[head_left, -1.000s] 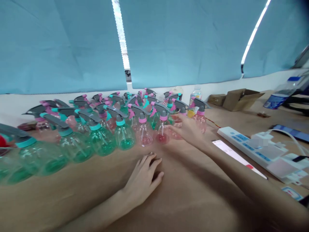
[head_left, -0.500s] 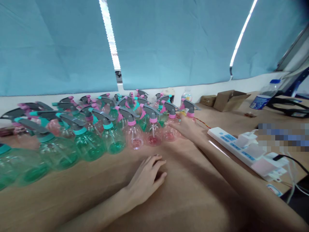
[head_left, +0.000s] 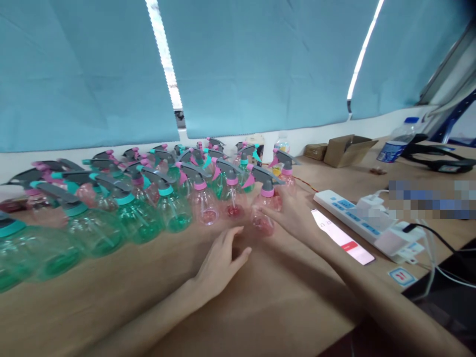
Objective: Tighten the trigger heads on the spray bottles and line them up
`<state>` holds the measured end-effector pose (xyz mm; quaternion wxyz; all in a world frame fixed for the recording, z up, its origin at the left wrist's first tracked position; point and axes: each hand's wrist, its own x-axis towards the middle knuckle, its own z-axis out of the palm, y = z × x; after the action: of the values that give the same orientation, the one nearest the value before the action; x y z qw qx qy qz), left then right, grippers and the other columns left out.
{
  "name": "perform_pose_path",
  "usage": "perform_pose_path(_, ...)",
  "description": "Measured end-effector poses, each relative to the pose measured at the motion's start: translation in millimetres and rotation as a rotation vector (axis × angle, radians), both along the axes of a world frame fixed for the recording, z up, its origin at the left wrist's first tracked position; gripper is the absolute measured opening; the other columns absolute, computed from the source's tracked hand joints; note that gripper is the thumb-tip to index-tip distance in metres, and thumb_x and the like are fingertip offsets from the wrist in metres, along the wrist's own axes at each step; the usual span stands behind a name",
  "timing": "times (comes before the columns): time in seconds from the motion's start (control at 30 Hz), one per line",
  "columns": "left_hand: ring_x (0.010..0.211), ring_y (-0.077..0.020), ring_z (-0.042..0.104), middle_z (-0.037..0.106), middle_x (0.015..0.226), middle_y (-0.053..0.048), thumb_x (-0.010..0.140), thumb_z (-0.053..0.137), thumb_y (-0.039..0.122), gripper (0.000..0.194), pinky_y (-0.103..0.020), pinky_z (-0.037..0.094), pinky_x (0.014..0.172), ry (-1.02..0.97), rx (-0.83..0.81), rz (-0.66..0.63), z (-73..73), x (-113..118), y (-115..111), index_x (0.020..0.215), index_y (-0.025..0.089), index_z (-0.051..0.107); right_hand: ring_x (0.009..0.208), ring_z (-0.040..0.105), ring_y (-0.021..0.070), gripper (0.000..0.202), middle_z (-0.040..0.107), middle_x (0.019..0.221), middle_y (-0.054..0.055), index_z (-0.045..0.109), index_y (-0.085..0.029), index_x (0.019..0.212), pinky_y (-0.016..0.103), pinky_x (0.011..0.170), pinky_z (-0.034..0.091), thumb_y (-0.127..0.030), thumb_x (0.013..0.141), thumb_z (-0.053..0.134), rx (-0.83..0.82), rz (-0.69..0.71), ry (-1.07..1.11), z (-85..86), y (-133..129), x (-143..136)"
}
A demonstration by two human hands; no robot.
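My right hand is wrapped round the body of a pink spray bottle with a grey and pink trigger head, upright near the table top. My left hand hovers low over the wooden table, fingers apart and holding nothing, just left of that bottle. Beside them stands a pink bottle, at the right end of a front row that runs left into green bottles. Another pink bottle stands behind my right hand.
A lit phone lies right of my right forearm, beside a white power strip with plugs and cables. Further back are an open cardboard box and a plastic bottle with a blue cap. A blue curtain hangs behind.
My right hand has taken hold of the pink bottle, which now stands nearer me, out of the row. My left hand has shifted slightly left, and more of the phone shows.
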<state>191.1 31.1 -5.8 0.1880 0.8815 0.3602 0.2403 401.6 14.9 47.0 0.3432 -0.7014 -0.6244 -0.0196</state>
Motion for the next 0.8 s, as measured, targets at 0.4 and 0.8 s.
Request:
perform_pose_path(0.4,0.122,-0.0340,0.042,0.043,0.135,-0.012,0.071,0.072,0.036,0.080,-0.051,0.036,0.098,-0.185,-0.180,-0.011,11.0,-28,-25,0.137,0.024,0.029,0.070,0.062,0.0219,0.050,0.066,0.085,0.005,0.060,-0.022,0.097,0.031,0.053,0.042,-0.062,0.068,0.060,-0.107,0.314,0.136,14.0,-48,-63)
perform_pose_path(0.8,0.117,-0.0317,0.045,0.049,0.127,-0.010,0.065,0.075,0.041,0.073,-0.049,0.037,0.095,-0.133,-0.169,0.024,17.3,-87,-30,0.125,0.022,0.039,0.080,0.058,0.0173,0.040,0.060,0.093,0.000,0.054,-0.027,0.104,0.030,0.066,0.047,-0.039,0.069,0.070,-0.134,0.836,0.530,29.6,-11,-113)
